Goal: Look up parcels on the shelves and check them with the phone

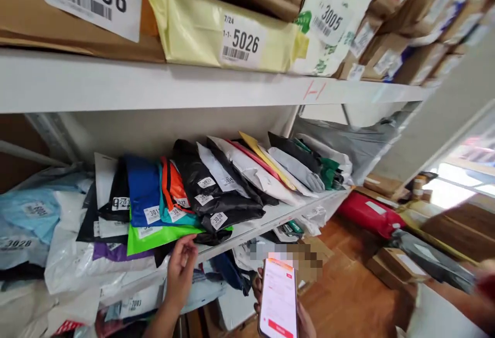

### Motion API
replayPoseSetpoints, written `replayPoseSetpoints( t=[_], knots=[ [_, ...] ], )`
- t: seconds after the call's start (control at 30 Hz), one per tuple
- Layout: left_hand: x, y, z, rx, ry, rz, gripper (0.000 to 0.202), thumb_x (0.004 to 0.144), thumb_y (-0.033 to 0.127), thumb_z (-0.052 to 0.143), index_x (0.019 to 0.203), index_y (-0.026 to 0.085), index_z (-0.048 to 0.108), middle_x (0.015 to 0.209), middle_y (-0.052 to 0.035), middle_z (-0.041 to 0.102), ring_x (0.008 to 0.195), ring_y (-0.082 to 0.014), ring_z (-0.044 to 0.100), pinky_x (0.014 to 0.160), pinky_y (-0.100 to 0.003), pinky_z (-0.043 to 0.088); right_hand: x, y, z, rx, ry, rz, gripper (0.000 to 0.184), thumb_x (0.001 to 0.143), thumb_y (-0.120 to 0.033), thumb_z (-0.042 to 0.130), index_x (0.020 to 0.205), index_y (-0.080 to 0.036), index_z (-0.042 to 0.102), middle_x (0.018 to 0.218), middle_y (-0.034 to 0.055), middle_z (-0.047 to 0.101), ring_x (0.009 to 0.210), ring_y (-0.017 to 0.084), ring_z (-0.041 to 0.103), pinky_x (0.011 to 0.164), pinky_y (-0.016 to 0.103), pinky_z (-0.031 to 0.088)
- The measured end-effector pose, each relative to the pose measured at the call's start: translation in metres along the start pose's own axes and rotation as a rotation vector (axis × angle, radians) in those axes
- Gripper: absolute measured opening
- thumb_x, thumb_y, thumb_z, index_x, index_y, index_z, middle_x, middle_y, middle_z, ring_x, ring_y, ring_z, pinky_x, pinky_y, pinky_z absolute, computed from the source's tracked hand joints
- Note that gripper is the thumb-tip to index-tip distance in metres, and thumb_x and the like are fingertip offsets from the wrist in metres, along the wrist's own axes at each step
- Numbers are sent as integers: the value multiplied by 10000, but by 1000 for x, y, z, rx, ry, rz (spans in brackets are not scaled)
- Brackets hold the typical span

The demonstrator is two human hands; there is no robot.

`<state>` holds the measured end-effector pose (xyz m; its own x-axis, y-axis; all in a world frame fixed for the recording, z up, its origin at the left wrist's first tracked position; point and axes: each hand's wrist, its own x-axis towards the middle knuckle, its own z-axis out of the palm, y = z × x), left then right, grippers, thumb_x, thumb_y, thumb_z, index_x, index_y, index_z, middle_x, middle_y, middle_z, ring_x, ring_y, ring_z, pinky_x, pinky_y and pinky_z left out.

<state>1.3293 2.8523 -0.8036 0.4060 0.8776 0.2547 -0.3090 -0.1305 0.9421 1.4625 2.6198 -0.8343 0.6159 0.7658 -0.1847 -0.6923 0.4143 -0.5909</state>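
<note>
My left hand [181, 268] reaches up to the lower shelf's front edge, its fingers loosely bent. The fingertips are at the bottom edge of a bright green mailer bag [145, 240], and no grip on it shows. In my right hand [304, 321] is a smartphone [277, 299], upright with its lit screen facing me; the text on it is too blurred to read. Above my left hand lie a blue mailer bag [142, 188], an orange bag [176, 183] and black mailer bags [224, 208] with number labels.
The upper shelf [232, 87] overhead carries a pale yellow parcel [193, 28] and a cardboard box [23, 13]. Light blue bags [31, 209] are at the left. On the wooden floor [336, 260], a red parcel [367, 214] and boxes [402, 264] lie to the right.
</note>
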Motion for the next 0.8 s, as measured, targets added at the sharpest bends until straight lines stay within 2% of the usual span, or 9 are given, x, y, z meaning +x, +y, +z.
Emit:
replayPoseSetpoints(
  t=[0.1, 0.17, 0.27, 0.33, 0.4, 0.43, 0.57, 0.7, 0.8],
  knots=[
    [-9, -4, -10, 54, 224, 71, 349, 778, 421, 736, 1047, 206, 682, 827, -11, 579, 795, -136, 574, 778, -221, 489, 34, -25, -6, -4, -283, 157, 630, 671, -514, 837, 1201, -203, 702, 1198, 168, 712, 923, 304, 703, 849, 427, 562],
    [-16, -3, -13, 96, 360, 128, 344, 777, 397, 734, 1056, 205, 674, 837, -8, 578, 784, -129, 573, 761, -212, 491, 55, -37, -3, -38, -418, 231, 626, 720, -471, 823, 1264, -207, 659, 1290, 176, 660, 917, 291, 700, 826, 411, 557],
    [-25, 3, -9, 175, 514, 204, 349, 796, 376, 707, 1093, 204, 646, 863, -12, 578, 790, -130, 573, 749, -213, 493, 83, -41, 17, -72, -580, 317, 540, 731, -414, 835, 1202, -196, 686, 1143, 152, 733, 870, 284, 712, 745, 374, 569],
    [-26, 11, -2, 246, 534, 221, 346, 816, 371, 682, 1114, 203, 629, 891, -25, 583, 824, -145, 579, 745, -223, 498, 99, -31, 43, -63, -656, 366, 502, 715, -386, 854, 1150, -187, 702, 1054, 138, 759, 834, 284, 718, 716, 368, 572],
    [-25, 20, 5, 353, 521, 241, 339, 840, 363, 655, 1139, 208, 614, 951, -44, 583, 884, -164, 579, 738, -232, 503, 112, -14, 73, -13, -696, 429, 671, 664, -383, 878, 1258, -189, 634, 1256, 162, 677, 886, 295, 708, 786, 417, 566],
    [-23, 26, 7, 425, 514, 258, 329, 853, 356, 641, 1148, 213, 610, 990, -53, 579, 916, -171, 575, 734, -235, 505, 118, -5, 88, 13, -707, 459, 740, 646, -374, 884, 1303, -191, 598, 1280, 168, 663, 862, 293, 712, 816, 451, 562],
    [-13, 53, 5, 794, 477, 358, 310, 905, 325, 572, 1199, 230, 599, 1140, -82, 555, 997, -194, 570, 801, -300, 518, 141, 17, 129, 98, -680, 482, 807, 634, -367, 865, 1346, -157, 550, 1094, 154, 747, 846, 318, 721, 888, 523, 537],
    [-1, 71, -10, 1132, 615, 499, 499, 889, 343, 577, 1340, 137, 517, 1235, -170, 525, 1180, -312, 497, 1012, -498, 422, 153, 7, 138, 165, -609, 346, 717, 632, -309, 856, 1287, -177, 597, 970, 92, 776, 874, 313, 722, 928, 505, 527],
    [16, 76, -18, 1294, 705, 387, 557, 868, 234, 527, 1391, 54, 464, 1303, -238, 492, 1217, -389, 458, 1014, -606, 372, 149, 8, 139, 188, -613, 399, 649, 633, -270, 844, 1236, -178, 621, 1045, 103, 760, 848, 282, 723, 944, 503, 523]
  ],
)
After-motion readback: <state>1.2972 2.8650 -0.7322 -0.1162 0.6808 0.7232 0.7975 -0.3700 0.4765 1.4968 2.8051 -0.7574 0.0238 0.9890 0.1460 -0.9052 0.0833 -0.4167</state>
